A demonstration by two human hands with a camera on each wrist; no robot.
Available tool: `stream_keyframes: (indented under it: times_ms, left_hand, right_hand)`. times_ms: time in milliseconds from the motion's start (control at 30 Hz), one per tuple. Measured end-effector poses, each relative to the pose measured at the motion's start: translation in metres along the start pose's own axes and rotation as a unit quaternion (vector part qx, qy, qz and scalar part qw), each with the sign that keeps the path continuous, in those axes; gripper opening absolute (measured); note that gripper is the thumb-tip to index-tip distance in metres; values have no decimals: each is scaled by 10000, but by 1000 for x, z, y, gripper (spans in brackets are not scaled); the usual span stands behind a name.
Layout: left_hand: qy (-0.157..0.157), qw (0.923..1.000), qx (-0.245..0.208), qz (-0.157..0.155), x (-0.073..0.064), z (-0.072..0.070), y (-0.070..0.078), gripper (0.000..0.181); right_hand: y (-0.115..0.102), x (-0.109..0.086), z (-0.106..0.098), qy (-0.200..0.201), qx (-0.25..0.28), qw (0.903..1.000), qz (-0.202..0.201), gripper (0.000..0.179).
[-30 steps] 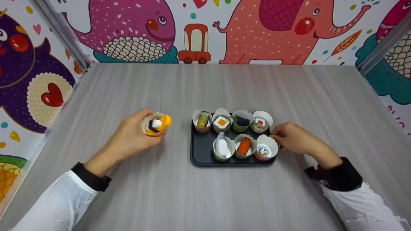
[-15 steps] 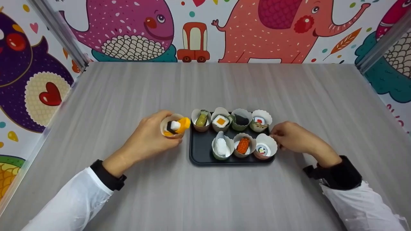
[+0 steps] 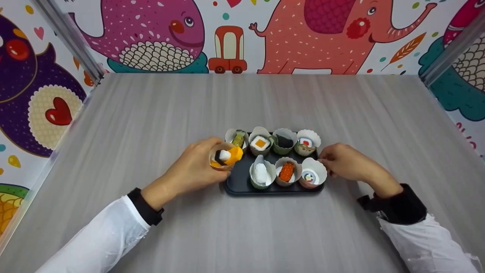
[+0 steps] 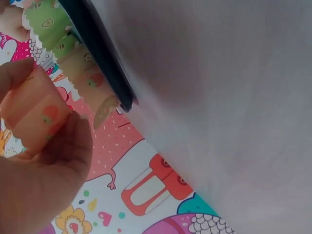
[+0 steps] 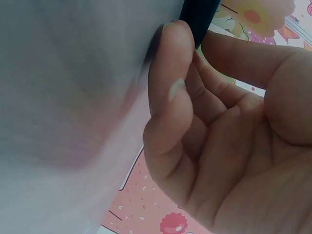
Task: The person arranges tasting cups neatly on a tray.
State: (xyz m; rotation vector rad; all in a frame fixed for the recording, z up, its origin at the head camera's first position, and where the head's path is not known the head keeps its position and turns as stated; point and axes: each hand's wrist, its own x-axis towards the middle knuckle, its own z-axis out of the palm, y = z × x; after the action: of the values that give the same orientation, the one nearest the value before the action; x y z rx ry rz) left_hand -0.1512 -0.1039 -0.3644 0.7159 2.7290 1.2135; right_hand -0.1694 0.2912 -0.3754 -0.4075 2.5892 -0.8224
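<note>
My left hand (image 3: 193,165) grips a paper baking cup (image 4: 36,112) with fingers and thumb around its side. Inside that cup lies a toy sushi piece (image 3: 227,156), white and yellow with a black band. The cup is held over the left end of a black tray (image 3: 239,178), clear of its surface in the left wrist view. At the tray's right end my right hand (image 3: 346,163) pinches the edge, as the right wrist view shows with the tray's dark rim (image 5: 201,22) between fingers and thumb.
Two rows of scalloped paper cups fill most of the tray. Among their contents are an orange roe sushi (image 3: 287,171), a white piece (image 3: 261,172) and a square roll (image 3: 261,143). The front-left corner is bare tray. Printed cartoon walls (image 3: 314,38) border the grey table (image 3: 170,98).
My left hand has carried the cup with the yellow-topped sushi rightward, from beside the tray to over its left end. The right hand stays at the tray's right edge.
</note>
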Motion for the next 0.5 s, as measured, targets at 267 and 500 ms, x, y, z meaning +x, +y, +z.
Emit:
stream_keyframes:
  times_ms: [267, 500]
  left_hand:
    - [-252, 9995, 88, 187, 3, 13, 2, 51]
    - [-454, 9986, 100, 262, 5, 22, 4, 51]
  right_hand:
    - [0, 0, 0, 6, 34, 10000, 10, 14]
    - [1, 0, 0, -12, 46, 10000, 58, 14]
